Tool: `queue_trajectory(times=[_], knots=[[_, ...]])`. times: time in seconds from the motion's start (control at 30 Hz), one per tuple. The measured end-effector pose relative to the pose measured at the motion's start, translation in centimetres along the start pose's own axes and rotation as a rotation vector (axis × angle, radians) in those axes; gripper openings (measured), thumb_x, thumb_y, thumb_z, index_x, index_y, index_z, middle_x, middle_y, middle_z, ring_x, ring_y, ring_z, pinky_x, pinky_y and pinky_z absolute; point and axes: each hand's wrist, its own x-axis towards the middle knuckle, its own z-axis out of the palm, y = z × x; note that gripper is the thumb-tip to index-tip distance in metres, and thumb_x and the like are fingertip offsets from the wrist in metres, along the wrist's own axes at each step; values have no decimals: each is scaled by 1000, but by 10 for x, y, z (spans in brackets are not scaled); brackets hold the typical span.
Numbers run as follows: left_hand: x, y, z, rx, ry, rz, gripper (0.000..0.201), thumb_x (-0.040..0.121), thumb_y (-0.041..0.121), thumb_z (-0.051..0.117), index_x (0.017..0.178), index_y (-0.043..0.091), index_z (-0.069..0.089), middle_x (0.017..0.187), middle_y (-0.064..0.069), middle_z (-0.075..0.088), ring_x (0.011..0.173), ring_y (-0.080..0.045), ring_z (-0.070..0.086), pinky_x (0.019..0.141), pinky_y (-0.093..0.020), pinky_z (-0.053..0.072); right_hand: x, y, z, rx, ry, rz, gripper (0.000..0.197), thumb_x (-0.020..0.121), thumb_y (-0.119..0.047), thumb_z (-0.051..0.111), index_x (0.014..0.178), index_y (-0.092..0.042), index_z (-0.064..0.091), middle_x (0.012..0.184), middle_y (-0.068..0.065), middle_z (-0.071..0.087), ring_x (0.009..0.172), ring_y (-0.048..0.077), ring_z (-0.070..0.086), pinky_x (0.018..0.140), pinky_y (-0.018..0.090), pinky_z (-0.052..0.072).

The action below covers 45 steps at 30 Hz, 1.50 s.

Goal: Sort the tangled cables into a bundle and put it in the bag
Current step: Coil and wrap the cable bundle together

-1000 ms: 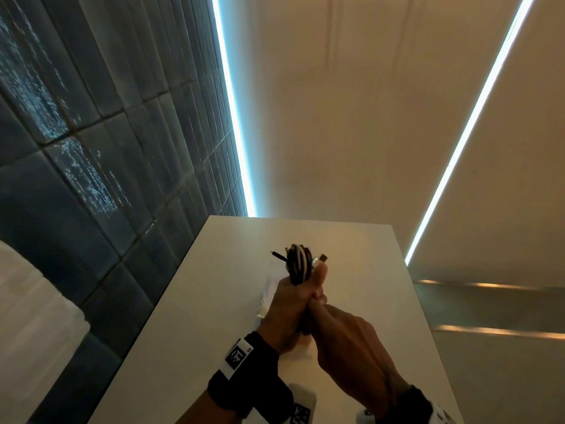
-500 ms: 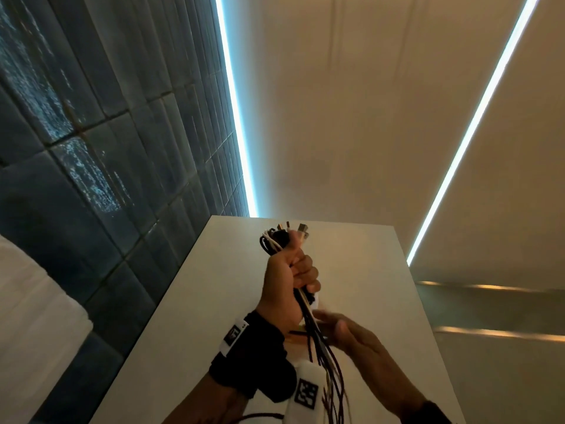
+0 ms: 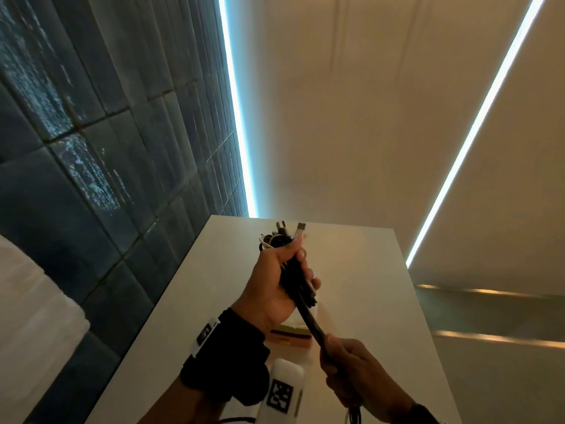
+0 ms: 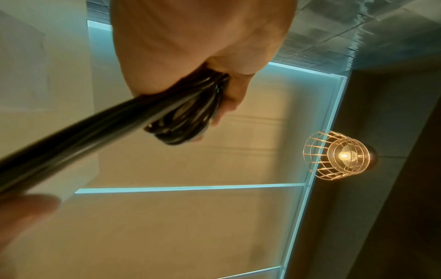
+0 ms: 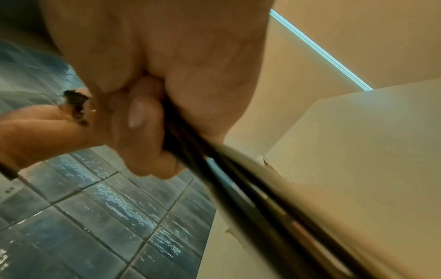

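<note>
My left hand [image 3: 272, 283] is raised over the white table [image 3: 367, 270] and grips a looped bundle of dark and white cables [image 3: 295, 270]. Plug ends [image 3: 301, 229] stick out above the fist. A taut bunch of strands [image 3: 313, 324] runs down from the fist to my right hand [image 3: 351, 368], which grips it lower and nearer to me. In the left wrist view the loops [image 4: 181, 117] bulge under the left hand [image 4: 214, 56]. In the right wrist view the right hand [image 5: 155, 113] is curled round blurred dark strands [image 5: 238, 188]. A flat pale packet with a coloured edge [image 3: 290, 332], perhaps the bag, lies under the hands.
A dark blue tiled wall [image 3: 91, 179] runs along the table's left side. The table's right edge [image 3: 409, 301] drops off to the floor. A white wrist device with a marker [image 3: 281, 393] sits at the bottom. A caged lamp [image 4: 339, 156] shows in the left wrist view.
The hands were together on the bundle; the left hand rose with it, and the right hand moved down toward me and now grips the strands, pulled taut.
</note>
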Motion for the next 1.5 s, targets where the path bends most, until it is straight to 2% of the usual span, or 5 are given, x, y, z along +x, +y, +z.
queue_trajectory(times=[0.3, 0.7, 1.03, 1.3, 1.5], knots=[[6, 6, -40, 298, 0, 27, 29, 85, 32, 66, 68, 12, 54, 49, 6, 27, 36, -5, 24, 34, -19, 22, -22, -1, -68, 21, 12, 16, 57, 70, -48, 81, 67, -8, 40, 54, 0, 18, 44, 8, 16, 40, 21, 12], [-4, -36, -25, 644, -224, -148, 33, 69, 24, 85, 100, 20, 74, 111, -16, 64, 92, -33, 43, 79, -52, 34, 27, -117, -57, -250, 165, -148, 33, 89, -34, 59, 68, -10, 56, 51, -1, 26, 41, 11, 16, 42, 26, 9], [-14, -38, -17, 577, -262, -15, 7, 94, 13, 58, 98, 9, 61, 86, -5, 71, 75, -17, 67, 67, -29, 55, 40, -139, -39, -366, 155, -89, 36, 95, -31, 57, 68, -8, 56, 53, 0, 23, 43, 11, 15, 40, 23, 11], [-16, -43, -15, 359, -202, -138, 33, 85, 41, 69, 59, 22, 58, 45, 6, 35, 36, -8, 28, 47, -29, 15, 31, -131, -38, -357, 99, -91, 37, 85, -43, 59, 67, -11, 56, 51, -1, 24, 42, 10, 15, 41, 23, 10], [-6, -19, -27, 229, -75, 20, 41, 72, 44, 78, 55, 20, 49, 42, 6, 28, 33, -6, 25, 38, -22, 21, 11, -102, -53, -231, 18, -25, 49, 91, -51, 47, 77, -6, 60, 57, 2, 21, 45, 13, 15, 43, 24, 15]])
